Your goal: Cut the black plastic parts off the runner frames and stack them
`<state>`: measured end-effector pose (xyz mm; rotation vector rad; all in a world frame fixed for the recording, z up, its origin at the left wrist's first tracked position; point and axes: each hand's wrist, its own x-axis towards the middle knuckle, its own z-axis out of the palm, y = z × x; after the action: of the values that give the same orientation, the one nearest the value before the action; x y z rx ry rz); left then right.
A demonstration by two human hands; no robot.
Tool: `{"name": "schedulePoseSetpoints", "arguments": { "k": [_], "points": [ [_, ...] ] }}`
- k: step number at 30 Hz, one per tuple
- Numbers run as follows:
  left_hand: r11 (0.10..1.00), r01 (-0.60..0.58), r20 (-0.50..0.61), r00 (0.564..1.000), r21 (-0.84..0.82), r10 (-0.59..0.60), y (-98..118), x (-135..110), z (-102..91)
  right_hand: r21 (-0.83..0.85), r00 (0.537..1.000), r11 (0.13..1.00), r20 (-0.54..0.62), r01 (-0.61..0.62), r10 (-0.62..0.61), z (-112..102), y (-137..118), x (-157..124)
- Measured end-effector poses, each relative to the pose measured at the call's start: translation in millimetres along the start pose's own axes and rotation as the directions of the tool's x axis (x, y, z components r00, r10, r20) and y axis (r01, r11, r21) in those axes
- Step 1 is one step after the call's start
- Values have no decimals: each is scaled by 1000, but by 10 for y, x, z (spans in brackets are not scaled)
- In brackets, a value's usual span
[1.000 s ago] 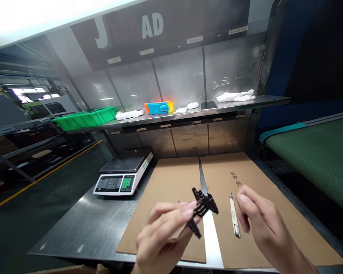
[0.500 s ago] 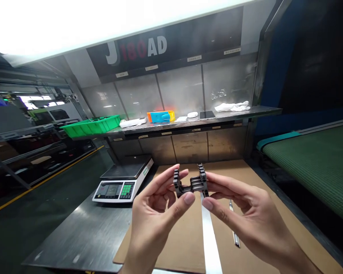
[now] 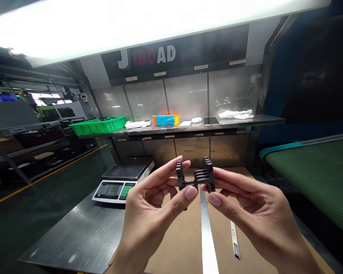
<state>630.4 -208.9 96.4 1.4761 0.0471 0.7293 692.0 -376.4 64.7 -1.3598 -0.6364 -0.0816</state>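
Black ribbed part: matt, looks like plastic. Workbench top: brushed steel, dull sheen. Cardboard sheet: brown, matt paper. Crate: glossy green plastic. Cloth: soft white. Conveyor belt: green, ribbed, rough.

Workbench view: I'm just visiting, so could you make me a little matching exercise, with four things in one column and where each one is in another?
Things
1. black part
2. green tray
3. weighing scale
4. craft knife

Places
A. lying on the brown cardboard
B. pinched between the left hand and the right hand
C. on the steel table beside the cardboard
D. on the high shelf

Right pairs: 1-B, 2-D, 3-C, 4-A
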Motion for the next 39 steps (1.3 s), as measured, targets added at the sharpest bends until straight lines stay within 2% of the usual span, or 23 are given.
{"name": "schedulePoseSetpoints", "arguments": {
  "k": [5, 9, 13, 17, 21, 34, 37, 39],
  "points": [
    [997, 65, 1, 998, -30, -65, 11, -4, -28, -19, 998, 999, -44, 36, -36, 56, -67, -17],
    [997, 73, 33, 997, -11, -72, -11, 8, -67, -15, 996, 999, -79, 28, -29, 99, -125, -30],
    [996, 55, -9, 998, -63, -56, -22, -2, -50, -36, 997, 998, -66, 42, -44, 90, -97, -30],
    [992, 67, 34, 997, -104, -64, -34, -22, -27, -59, 996, 995, -32, 82, -84, 61, -12, -28],
    [990, 75, 1, 997, -119, -75, -56, -39, -20, -85, 996, 993, -25, 85, -87, 55, 35, -28],
    [989, 131, -5, 991, -73, -132, -60, -50, -25, -47, 994, 996, -72, 78, -82, 121, 7, -28],
    [993, 109, -5, 994, -36, -109, -63, -30, -43, -83, 993, 992, -64, 98, -103, 92, 2, -6],
    [998, 53, -15, 999, 25, -53, -118, -21, -63, -126, 994, 987, -43, 98, -105, 44, 42, 2]
  ]
}}
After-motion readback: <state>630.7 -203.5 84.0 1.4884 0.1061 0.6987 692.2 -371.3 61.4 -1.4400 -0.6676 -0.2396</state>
